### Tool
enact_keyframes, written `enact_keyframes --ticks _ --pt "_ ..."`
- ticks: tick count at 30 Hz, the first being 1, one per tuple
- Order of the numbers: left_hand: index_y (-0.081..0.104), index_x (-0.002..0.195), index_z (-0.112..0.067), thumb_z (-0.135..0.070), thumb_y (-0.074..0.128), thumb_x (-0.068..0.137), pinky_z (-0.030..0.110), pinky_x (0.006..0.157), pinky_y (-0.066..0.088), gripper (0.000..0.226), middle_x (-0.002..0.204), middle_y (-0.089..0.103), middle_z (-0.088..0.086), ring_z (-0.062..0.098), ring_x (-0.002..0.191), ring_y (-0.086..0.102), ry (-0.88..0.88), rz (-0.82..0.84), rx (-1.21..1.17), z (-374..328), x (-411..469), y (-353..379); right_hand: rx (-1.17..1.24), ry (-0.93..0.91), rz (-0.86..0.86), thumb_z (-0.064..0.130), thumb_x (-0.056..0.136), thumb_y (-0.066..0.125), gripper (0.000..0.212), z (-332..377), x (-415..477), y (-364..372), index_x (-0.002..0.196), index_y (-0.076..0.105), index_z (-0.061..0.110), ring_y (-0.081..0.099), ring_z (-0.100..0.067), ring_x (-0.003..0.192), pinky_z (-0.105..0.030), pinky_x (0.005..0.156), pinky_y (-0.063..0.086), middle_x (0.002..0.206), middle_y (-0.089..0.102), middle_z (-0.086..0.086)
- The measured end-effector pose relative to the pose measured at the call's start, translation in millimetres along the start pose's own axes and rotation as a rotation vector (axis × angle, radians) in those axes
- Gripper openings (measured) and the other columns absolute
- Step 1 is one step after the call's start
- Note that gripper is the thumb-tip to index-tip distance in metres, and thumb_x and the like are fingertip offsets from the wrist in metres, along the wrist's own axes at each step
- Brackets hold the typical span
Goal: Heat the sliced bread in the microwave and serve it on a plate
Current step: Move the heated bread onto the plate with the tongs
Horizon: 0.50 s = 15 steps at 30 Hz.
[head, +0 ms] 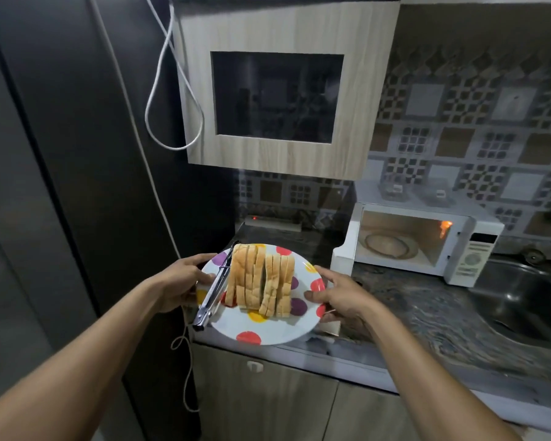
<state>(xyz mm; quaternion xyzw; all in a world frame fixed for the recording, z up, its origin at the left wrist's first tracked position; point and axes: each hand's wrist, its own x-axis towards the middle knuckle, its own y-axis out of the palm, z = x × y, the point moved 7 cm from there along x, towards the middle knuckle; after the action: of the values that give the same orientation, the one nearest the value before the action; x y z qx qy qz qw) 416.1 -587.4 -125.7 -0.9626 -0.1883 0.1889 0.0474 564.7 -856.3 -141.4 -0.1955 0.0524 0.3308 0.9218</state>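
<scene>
A white plate (268, 326) with coloured dots carries several slices of bread (261, 281) standing on edge. Metal tongs (212, 296) lie along its left side. My left hand (185, 281) grips the plate's left rim, thumb over the tongs. My right hand (337, 297) grips the right rim, thumb on top. The plate is held just above the front left of the dark counter (427, 316). To the right stands a white microwave (427, 243) with its door (344, 249) swung open, its lit inside showing the glass turntable (387, 245) bare.
A steel sink (528, 300) lies right of the microwave. A wooden wall cabinet (280, 90) with a dark glass pane hangs overhead. A tall dark fridge (61, 186) stands at the left, with white cables (159, 100) hanging beside it. A power strip (271, 222) sits behind the plate.
</scene>
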Motion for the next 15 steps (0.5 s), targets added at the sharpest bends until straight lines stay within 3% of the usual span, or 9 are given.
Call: enact_keyframes --ticks 4,10,15 --pt "0.047 0.141 -0.033 0.002 0.05 0.095 0.051 0.088 0.056 0.058 0.107 0.073 0.019 0.034 0.097 0.07 -0.008 -0.025 -0.003 -6.2 31.6 -14.2 -0.016 -0.006 0.034 0.006 0.091 0.071 0.055 14.1 39.7 3.4 0.13 0.054 0.041 0.074 -0.012 0.071 -0.025 0.054 0.056 0.104 0.074 -0.005" --pt "0.049 0.141 -0.032 0.005 0.047 0.096 0.049 0.081 0.058 0.059 0.108 0.07 0.019 0.034 0.094 0.069 -0.029 -0.07 0.0 -3.5 72.5 -31.8 -0.053 0.024 0.036 0.006 0.091 0.07 0.061 11.5 94.7 17.7 0.142 0.052 0.034 0.074 -0.023 0.091 -0.042 0.075 0.064 0.107 0.072 -0.005" --pt "0.047 0.143 -0.03 0.005 0.047 0.096 0.042 0.07 0.059 0.059 0.11 0.07 0.017 0.033 0.096 0.069 -0.04 -0.077 -0.017 -9.2 120.8 -43.5 -0.054 0.064 0.005 0.007 0.093 0.067 0.059 15.2 139.8 20.3 0.143 0.05 0.034 0.07 -0.021 0.094 -0.033 0.067 0.061 0.106 0.069 -0.002"
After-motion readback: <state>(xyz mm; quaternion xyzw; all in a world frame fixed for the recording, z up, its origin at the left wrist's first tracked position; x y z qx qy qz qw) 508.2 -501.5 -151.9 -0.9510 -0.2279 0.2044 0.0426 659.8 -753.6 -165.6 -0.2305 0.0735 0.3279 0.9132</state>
